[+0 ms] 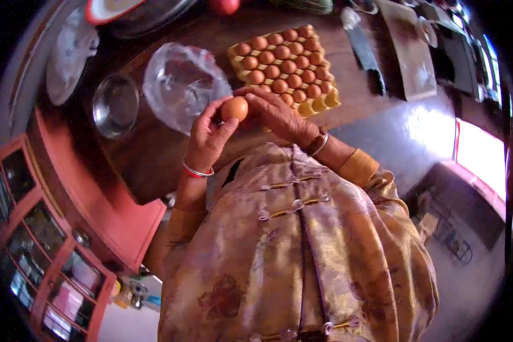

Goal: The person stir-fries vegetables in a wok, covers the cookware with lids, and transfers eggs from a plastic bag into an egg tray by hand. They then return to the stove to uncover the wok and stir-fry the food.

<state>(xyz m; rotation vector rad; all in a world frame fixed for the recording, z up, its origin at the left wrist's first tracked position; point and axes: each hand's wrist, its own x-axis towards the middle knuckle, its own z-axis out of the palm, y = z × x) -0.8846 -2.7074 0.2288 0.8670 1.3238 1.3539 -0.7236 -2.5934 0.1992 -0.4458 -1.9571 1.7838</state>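
A brown egg (234, 109) is between the thumb and fingers of my left hand (207, 137), which is closed on it. From the right, my right hand (282, 117) has its thumb and fingers against the same egg, partly closed around its upper side. Just beyond my hands, a yellow egg tray (325, 102) holds many brown eggs, with a few bare cells at its near right corner. To the left of the egg, a crumpled clear plastic bag (179, 85) lies on the wooden table (148, 154).
A round steel dish (115, 105) sits left of the bag. Farther back are a large red-rimmed pan (111, 11) and a red round item (225, 5). A knife (363, 51) and a board (407, 51) lie at the right. A pink cabinet (57, 256) stands at the left.
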